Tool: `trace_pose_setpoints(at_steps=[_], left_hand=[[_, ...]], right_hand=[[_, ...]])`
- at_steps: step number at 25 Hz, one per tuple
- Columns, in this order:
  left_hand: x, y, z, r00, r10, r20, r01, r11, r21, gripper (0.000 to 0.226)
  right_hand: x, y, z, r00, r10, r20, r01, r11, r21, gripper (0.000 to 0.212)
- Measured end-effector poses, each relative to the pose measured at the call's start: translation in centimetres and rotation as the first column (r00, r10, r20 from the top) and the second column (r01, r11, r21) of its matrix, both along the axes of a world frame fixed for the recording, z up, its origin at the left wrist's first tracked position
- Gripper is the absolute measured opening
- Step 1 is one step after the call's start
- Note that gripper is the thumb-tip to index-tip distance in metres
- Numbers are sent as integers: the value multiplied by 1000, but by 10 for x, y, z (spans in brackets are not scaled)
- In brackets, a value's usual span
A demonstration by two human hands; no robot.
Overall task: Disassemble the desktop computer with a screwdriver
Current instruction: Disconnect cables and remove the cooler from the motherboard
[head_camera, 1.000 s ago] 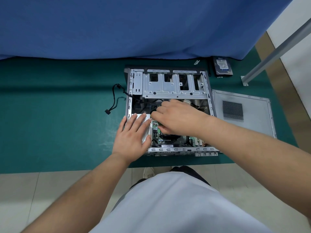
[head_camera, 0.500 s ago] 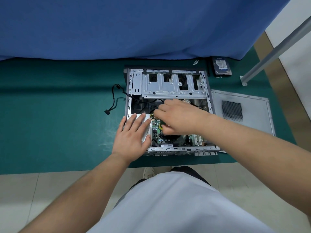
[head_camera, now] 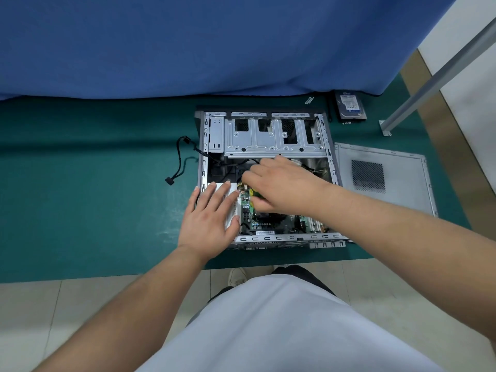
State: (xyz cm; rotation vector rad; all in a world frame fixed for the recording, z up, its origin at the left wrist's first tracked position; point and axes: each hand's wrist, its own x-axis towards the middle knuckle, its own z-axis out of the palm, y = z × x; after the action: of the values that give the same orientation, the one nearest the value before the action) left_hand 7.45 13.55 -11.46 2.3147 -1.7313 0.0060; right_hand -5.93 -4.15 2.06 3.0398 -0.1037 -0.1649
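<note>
Both hands were inside the open computer case, which lay on its side on the green mat, close to the mat's near edge. The left hand lay flat with straight, slightly spread fingers on a white-silver metal box in the near left corner of the case; it gripped nothing, and its little finger reached over the left wall of the case. The right hand was curled, knuckles up, over the green motherboard, and held a screwdriver of which only a bit of yellow-green handle showed under the fingers; the tip was hidden. The two hands were very near, almost touching at the fingertips. Behind them the grey drive cage filled the far part of the case. A black cable hung out over the left wall onto the mat, with wide bare mat further left. On the right, the removed side panel lay flat just beside the case, and a hard drive lay behind it near the blue curtain.
</note>
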Motion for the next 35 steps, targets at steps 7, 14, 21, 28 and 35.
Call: trace_pose_setpoints(at_steps=[7, 14, 21, 28, 35], left_hand=[[0, 0, 2, 1000, -2, -12, 2, 1000, 3, 58], [-1, 0, 4, 1000, -3, -17, 3, 1000, 15, 58], [-1, 1, 5, 1000, 0, -18, 1, 1000, 14, 58], [-1, 1, 5, 1000, 2, -10, -2, 999, 37, 59], [-2, 0, 4, 999, 24, -22, -24, 999, 37, 62]], right_hand=[[2, 1, -4, 1000, -21, 14, 21, 999, -42, 34], [4, 13, -4, 957, -273, 101, 286, 947, -146, 64], [0, -3, 1, 1000, -14, 15, 14, 1000, 17, 45], [-2, -5, -5, 997, 72, 22, -72, 997, 5, 37], [-1, 8, -9, 962, -243, 123, 258, 958, -127, 62]])
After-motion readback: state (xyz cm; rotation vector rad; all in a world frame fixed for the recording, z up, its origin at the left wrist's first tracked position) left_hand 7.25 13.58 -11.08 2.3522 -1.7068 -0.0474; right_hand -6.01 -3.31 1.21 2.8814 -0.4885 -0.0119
